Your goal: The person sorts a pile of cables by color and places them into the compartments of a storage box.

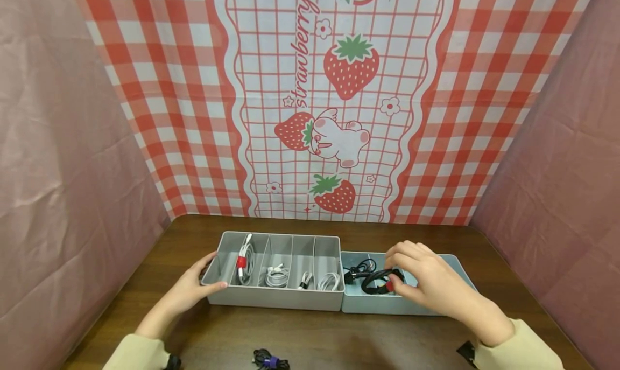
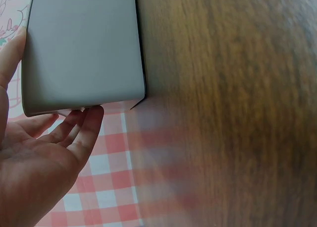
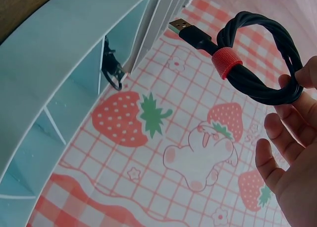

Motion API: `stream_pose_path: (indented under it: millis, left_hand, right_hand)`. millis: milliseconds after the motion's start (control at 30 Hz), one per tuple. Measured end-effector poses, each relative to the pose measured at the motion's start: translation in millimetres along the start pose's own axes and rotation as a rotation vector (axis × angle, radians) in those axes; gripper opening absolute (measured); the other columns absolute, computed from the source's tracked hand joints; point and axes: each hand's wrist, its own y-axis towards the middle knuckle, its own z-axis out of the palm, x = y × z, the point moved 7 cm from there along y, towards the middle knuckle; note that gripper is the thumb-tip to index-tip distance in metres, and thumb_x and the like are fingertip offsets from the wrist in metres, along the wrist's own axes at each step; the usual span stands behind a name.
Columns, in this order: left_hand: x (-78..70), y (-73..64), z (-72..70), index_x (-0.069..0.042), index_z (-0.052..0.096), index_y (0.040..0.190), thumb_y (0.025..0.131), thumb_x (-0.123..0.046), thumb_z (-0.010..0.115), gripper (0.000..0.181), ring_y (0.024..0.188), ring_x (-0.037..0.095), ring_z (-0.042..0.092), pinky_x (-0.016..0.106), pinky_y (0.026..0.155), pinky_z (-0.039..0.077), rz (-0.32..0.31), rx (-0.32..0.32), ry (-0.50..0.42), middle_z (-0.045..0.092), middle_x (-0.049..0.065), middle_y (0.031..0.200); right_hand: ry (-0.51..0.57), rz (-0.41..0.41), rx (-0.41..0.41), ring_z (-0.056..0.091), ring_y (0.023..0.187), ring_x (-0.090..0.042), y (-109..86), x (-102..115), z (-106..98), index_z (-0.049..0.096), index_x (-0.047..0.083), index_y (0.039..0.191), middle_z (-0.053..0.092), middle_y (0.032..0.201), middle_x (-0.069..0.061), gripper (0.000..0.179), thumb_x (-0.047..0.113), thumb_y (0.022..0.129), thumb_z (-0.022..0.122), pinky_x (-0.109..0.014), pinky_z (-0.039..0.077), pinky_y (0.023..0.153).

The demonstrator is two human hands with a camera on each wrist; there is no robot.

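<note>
My right hand pinches a coiled black USB cable between thumb and fingers. A red strap wraps the coil, and its USB plug points away from the hand. In the head view the coil appears over the light blue divided box. Another black cable lies in that box's left compartment. My left hand holds the left end of a grey divided box, thumb on the front rim and fingers against the end wall. Inside it are a pale cable with red strap and white coiled cables.
The two boxes stand side by side on the brown wooden table. Near the front edge lies a black cable with a purple strap. A strawberry-patterned cloth hangs behind, and pink cloth hangs at both sides.
</note>
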Motion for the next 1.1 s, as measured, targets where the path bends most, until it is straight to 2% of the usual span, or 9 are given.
stream_pose_path:
  millis: [100, 400, 700, 900, 1100]
  left_hand:
    - [-0.5, 0.1, -0.1, 0.004, 0.029, 0.144, 0.081, -0.024, 0.075, 0.083, 0.111, 0.034, 0.053, 0.043, 0.086, 0.046, 0.004, 0.0, 0.0, 0.046, 0.028, 0.133]
    - [2.6, 0.8, 0.6, 0.002, 0.028, 0.145, 0.082, -0.029, 0.074, 0.084, 0.114, 0.035, 0.05, 0.045, 0.089, 0.044, -0.019, 0.001, 0.032, 0.043, 0.028, 0.136]
    - [1.4, 0.4, 0.1, 0.002, 0.028, 0.145, 0.082, -0.027, 0.074, 0.083, 0.112, 0.034, 0.052, 0.041, 0.086, 0.046, -0.002, 0.002, 0.018, 0.045, 0.028, 0.133]
    - [1.1, 0.5, -0.2, 0.003, 0.028, 0.145, 0.081, -0.026, 0.074, 0.083, 0.112, 0.034, 0.052, 0.042, 0.086, 0.046, -0.002, 0.005, 0.01, 0.045, 0.028, 0.133]
    - [-0.4, -0.2, -0.4, 0.003, 0.028, 0.145, 0.081, -0.026, 0.074, 0.083, 0.113, 0.034, 0.052, 0.044, 0.088, 0.045, -0.001, 0.003, 0.007, 0.043, 0.029, 0.135]
  right_hand:
    - [-0.014, 0.016, -0.004, 0.053, 0.088, -0.007, -1.6, -2.7, -3.9, 0.063, 0.018, 0.087, 0.059, 0.096, 0.008, 0.011, 0.023, 0.088, 0.053, -0.023, 0.036, 0.077]
    - [-0.066, 0.113, 0.053, 0.051, 0.087, -0.009, -11.2, -16.7, -11.7, 0.065, 0.018, 0.089, 0.059, 0.099, 0.006, 0.018, 0.029, 0.089, 0.052, -0.024, 0.036, 0.078]
    - [-0.091, 0.136, 0.029, 0.051, 0.089, -0.008, -18.0, -24.3, -20.2, 0.065, 0.018, 0.089, 0.06, 0.098, 0.005, 0.027, 0.035, 0.092, 0.045, -0.025, 0.037, 0.077]
    - [-0.101, 0.134, -0.007, 0.051, 0.086, -0.009, -21.8, -29.1, -26.3, 0.066, 0.015, 0.089, 0.06, 0.095, 0.005, 0.024, 0.031, 0.09, 0.048, -0.025, 0.037, 0.076]
    - [-0.131, 0.179, -0.013, 0.051, 0.087, -0.01, -27.9, -35.9, -29.9, 0.066, 0.014, 0.088, 0.06, 0.095, 0.003, 0.041, 0.043, 0.094, 0.039, -0.027, 0.038, 0.076]
